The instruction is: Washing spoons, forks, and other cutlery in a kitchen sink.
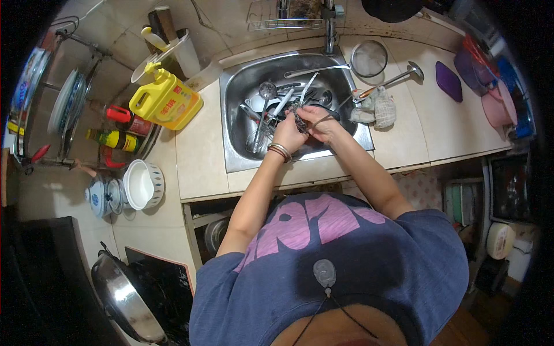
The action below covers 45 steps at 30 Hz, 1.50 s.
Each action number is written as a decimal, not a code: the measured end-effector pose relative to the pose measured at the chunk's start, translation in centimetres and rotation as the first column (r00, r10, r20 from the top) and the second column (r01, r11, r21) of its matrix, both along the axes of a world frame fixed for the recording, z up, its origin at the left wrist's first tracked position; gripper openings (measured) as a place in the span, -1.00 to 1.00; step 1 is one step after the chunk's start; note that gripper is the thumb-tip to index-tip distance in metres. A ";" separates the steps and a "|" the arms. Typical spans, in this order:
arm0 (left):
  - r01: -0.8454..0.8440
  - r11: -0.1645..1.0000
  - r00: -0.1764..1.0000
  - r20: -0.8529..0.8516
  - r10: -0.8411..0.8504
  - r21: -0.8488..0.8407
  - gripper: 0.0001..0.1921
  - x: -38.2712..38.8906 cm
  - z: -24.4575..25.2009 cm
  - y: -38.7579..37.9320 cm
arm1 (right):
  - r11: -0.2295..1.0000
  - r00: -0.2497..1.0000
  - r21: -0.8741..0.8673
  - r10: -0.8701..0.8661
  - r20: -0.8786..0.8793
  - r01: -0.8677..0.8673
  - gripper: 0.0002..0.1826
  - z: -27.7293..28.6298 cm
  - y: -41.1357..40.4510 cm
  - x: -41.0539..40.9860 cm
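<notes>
Over the near part of a stainless steel sink (236, 151), my left hand (291, 133) and my right hand (319, 123) meet and pinch a dark, coarse clump, perhaps a metal scouring pad (299, 120). A thin dark handle or strap passes by my right hand; what it belongs to is hidden. Beneath and beyond my hands lies a heap of utensils, among them a slotted ladle (267, 90) and a white spoon (257, 103). A long metal handle (317, 70) rests across the sink's far right corner.
A yellow detergent bottle (166, 101) stands left of the sink. Right of it lie a round mesh strainer (369, 59), a metal ladle (391, 81), whitish mesh cloths (384, 108) and a purple pad (449, 81). The faucet (330, 34) rises behind. A white bowl (143, 185) sits farther left.
</notes>
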<state>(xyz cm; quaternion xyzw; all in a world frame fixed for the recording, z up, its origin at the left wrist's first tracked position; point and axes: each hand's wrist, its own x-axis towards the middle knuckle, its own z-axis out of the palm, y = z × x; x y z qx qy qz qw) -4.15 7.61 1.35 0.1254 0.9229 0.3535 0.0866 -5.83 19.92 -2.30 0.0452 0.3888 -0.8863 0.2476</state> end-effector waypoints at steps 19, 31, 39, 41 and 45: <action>-0.111 0.994 0.991 -0.073 0.111 0.012 -0.69 2.5 -1.0 0.7 | 0.965 0.969 0.088 -0.248 -0.005 0.247 -0.83 1.2 -0.9 -4.2; -0.141 0.989 0.990 0.014 0.140 0.048 -0.64 3.1 0.6 1.0 | 0.931 0.959 0.240 -0.253 -0.125 0.277 -0.81 1.4 -0.3 -4.1; -0.156 0.988 0.987 -0.025 0.156 0.000 -0.65 2.6 1.1 0.1 | 0.731 0.914 0.595 -0.095 -0.395 0.333 -0.75 -1.0 -1.5 -3.6; -0.142 0.990 0.988 -0.060 0.140 -0.020 -0.64 2.5 1.4 1.1 | 0.745 0.901 0.534 -0.216 -0.375 0.401 -0.75 -4.0 -0.6 -5.9; -0.113 0.992 0.993 0.012 0.114 -0.063 -0.62 2.8 1.0 0.8 | 0.808 0.878 0.370 -0.350 -0.327 0.459 -0.76 -5.9 -1.0 -6.2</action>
